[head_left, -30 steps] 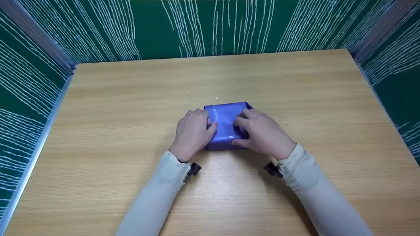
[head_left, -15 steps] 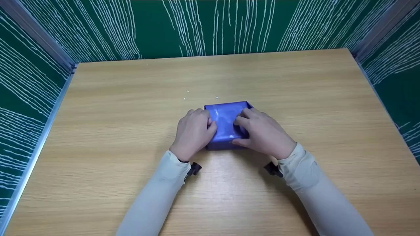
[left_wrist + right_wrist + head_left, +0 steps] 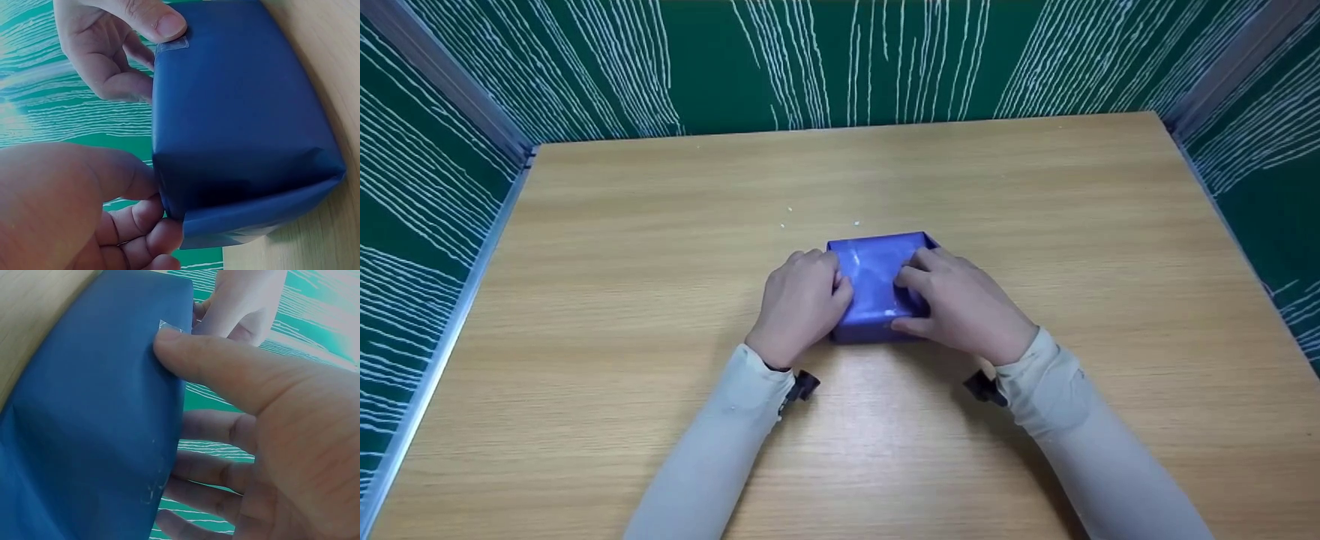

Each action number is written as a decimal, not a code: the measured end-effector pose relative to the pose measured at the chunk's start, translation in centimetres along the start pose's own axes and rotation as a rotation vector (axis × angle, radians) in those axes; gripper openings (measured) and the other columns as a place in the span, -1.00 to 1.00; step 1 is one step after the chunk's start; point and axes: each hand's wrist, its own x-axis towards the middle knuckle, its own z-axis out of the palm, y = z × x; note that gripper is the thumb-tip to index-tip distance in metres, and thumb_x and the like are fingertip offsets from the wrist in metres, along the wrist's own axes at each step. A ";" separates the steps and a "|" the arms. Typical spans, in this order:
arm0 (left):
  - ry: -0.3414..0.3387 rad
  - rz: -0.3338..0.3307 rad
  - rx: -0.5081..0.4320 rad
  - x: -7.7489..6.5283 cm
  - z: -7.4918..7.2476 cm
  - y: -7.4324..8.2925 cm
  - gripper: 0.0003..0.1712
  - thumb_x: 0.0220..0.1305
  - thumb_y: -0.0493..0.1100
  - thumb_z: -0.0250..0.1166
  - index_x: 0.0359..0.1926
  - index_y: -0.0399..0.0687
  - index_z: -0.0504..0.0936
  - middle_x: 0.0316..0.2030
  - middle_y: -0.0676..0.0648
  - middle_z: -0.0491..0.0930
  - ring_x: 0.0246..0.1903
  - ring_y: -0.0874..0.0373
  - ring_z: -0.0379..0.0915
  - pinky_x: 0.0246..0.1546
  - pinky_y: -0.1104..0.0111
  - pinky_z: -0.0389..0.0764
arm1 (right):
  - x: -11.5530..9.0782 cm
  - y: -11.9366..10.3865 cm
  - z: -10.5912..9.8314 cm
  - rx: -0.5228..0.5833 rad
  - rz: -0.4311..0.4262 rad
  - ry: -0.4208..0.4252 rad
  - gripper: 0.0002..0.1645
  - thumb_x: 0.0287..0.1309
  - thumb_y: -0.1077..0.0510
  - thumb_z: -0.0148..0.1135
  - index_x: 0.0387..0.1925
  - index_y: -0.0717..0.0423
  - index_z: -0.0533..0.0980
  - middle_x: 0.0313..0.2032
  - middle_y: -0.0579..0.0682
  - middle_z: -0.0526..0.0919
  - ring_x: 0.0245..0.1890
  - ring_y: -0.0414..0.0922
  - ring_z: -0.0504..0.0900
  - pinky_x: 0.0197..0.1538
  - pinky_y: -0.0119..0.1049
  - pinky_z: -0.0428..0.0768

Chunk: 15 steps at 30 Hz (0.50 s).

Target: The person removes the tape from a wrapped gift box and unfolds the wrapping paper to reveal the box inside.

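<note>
A box wrapped in shiny blue-purple paper (image 3: 877,259) lies on the wooden table between both hands. My left hand (image 3: 801,304) is at its left end, thumb at the top edge and fingers curled against the wrapping paper there. In the left wrist view that end shows a folded paper flap (image 3: 247,222) with a gap behind the fold. My right hand (image 3: 967,304) grips the box's right part. Its thumb presses the near side on a small piece of clear tape (image 3: 173,45), while its fingers reach over the top.
A few tiny white scraps (image 3: 856,223) lie on the table (image 3: 622,300) beyond the box. Green panels (image 3: 705,67) with white streaks stand along the back and both sides. A small black camera (image 3: 802,386) sits at the left wrist.
The left thumb has shifted very slightly left on the top edge. Otherwise the box and both hands hold their places.
</note>
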 end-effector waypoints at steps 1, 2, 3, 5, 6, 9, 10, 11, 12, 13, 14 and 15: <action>0.000 0.001 -0.003 0.0 0.0 0.0 -0.72 0.39 -0.11 0.20 -0.50 -0.04 0.50 -0.48 0.01 0.51 -0.35 0.01 0.50 -0.37 0.17 0.53 | 0.0 0.0 0.0 0.001 0.000 0.001 -0.41 0.04 -0.16 0.61 -0.05 0.15 0.65 -0.16 0.08 0.57 -0.21 0.02 0.51 -0.15 -0.07 0.59; 0.001 0.002 -0.007 0.0 0.0 0.0 -0.72 0.39 -0.12 0.20 -0.50 -0.04 0.50 -0.49 0.02 0.51 -0.36 0.02 0.50 -0.37 0.18 0.53 | 0.0 0.0 0.0 0.002 -0.001 0.002 -0.41 0.04 -0.16 0.61 -0.05 0.15 0.65 -0.16 0.08 0.57 -0.21 0.02 0.52 -0.14 -0.07 0.59; 0.001 0.004 -0.010 0.0 -0.1 -0.1 -0.73 0.39 -0.12 0.19 -0.50 -0.04 0.49 -0.50 0.02 0.51 -0.37 0.02 0.49 -0.38 0.18 0.53 | 0.0 0.0 0.0 0.002 -0.002 0.004 -0.41 0.04 -0.16 0.61 -0.05 0.15 0.66 -0.16 0.08 0.57 -0.21 0.02 0.52 -0.14 -0.07 0.59; 0.009 0.008 -0.018 0.0 -0.2 -0.1 -0.74 0.37 -0.14 0.19 -0.51 -0.04 0.49 -0.53 0.03 0.50 -0.39 0.02 0.49 -0.39 0.18 0.52 | 0.0 0.0 0.0 0.002 -0.007 0.008 -0.41 0.04 -0.16 0.61 -0.06 0.15 0.66 -0.17 0.08 0.57 -0.21 0.02 0.51 -0.14 -0.08 0.58; 0.013 0.010 -0.022 0.0 -0.2 -0.1 -0.74 0.36 -0.15 0.20 -0.51 -0.03 0.48 -0.54 0.03 0.50 -0.40 0.01 0.49 -0.40 0.18 0.51 | 0.0 0.0 0.0 0.002 -0.008 0.009 -0.41 0.04 -0.15 0.61 -0.06 0.16 0.66 -0.17 0.08 0.57 -0.22 0.02 0.51 -0.14 -0.08 0.58; 0.023 0.017 -0.026 0.0 -0.4 -0.1 -0.74 0.34 -0.16 0.21 -0.53 -0.03 0.46 -0.56 0.04 0.48 -0.43 0.02 0.48 -0.42 0.18 0.49 | 0.0 0.0 -0.1 -0.001 -0.011 0.012 -0.41 0.04 -0.15 0.61 -0.06 0.17 0.66 -0.18 0.08 0.58 -0.22 0.02 0.51 -0.15 -0.09 0.57; 0.026 0.019 -0.026 0.0 -0.5 -0.2 -0.73 0.33 -0.17 0.21 -0.53 -0.02 0.46 -0.56 0.05 0.47 -0.44 0.02 0.47 -0.42 0.18 0.48 | 0.0 0.0 -0.1 -0.002 -0.010 0.011 -0.41 0.04 -0.15 0.61 -0.06 0.17 0.66 -0.19 0.08 0.58 -0.23 0.03 0.50 -0.16 -0.09 0.57; 0.026 0.019 -0.028 0.0 -0.5 -0.2 -0.73 0.33 -0.17 0.22 -0.54 -0.02 0.45 -0.56 0.05 0.46 -0.45 0.03 0.46 -0.43 0.19 0.47 | 0.0 0.0 -0.1 -0.003 -0.009 0.009 -0.41 0.04 -0.16 0.61 -0.06 0.17 0.66 -0.18 0.08 0.58 -0.22 0.02 0.50 -0.16 -0.10 0.57; 0.026 0.020 -0.029 0.0 -0.5 -0.3 -0.72 0.33 -0.17 0.22 -0.55 -0.02 0.45 -0.57 0.06 0.45 -0.46 0.04 0.46 -0.44 0.20 0.46 | 0.0 0.0 -0.1 -0.004 -0.006 0.007 -0.41 0.05 -0.16 0.61 -0.06 0.16 0.66 -0.18 0.08 0.58 -0.22 0.02 0.50 -0.16 -0.10 0.57; 0.026 0.019 -0.032 0.0 -0.5 -0.3 -0.72 0.32 -0.17 0.22 -0.55 -0.02 0.45 -0.57 0.06 0.43 -0.48 0.05 0.45 -0.45 0.22 0.45 | 0.0 0.0 -0.1 -0.005 -0.004 0.004 -0.41 0.05 -0.16 0.60 -0.05 0.16 0.66 -0.18 0.08 0.57 -0.22 0.02 0.50 -0.16 -0.10 0.57; 0.025 0.018 -0.035 0.0 -0.5 -0.4 -0.72 0.31 -0.18 0.22 -0.56 -0.02 0.45 -0.58 0.06 0.43 -0.49 0.07 0.44 -0.46 0.23 0.44 | 0.0 0.0 -0.1 -0.006 -0.002 0.001 -0.40 0.05 -0.17 0.60 -0.05 0.16 0.66 -0.18 0.08 0.57 -0.22 0.02 0.50 -0.15 -0.10 0.57; 0.024 0.016 -0.039 0.1 -0.6 -0.4 -0.72 0.31 -0.18 0.22 -0.56 -0.02 0.45 -0.58 0.07 0.42 -0.50 0.08 0.43 -0.47 0.25 0.42 | 0.0 0.0 -0.1 -0.006 0.000 -0.001 -0.40 0.05 -0.17 0.60 -0.05 0.16 0.66 -0.18 0.08 0.57 -0.21 0.02 0.50 -0.15 -0.09 0.57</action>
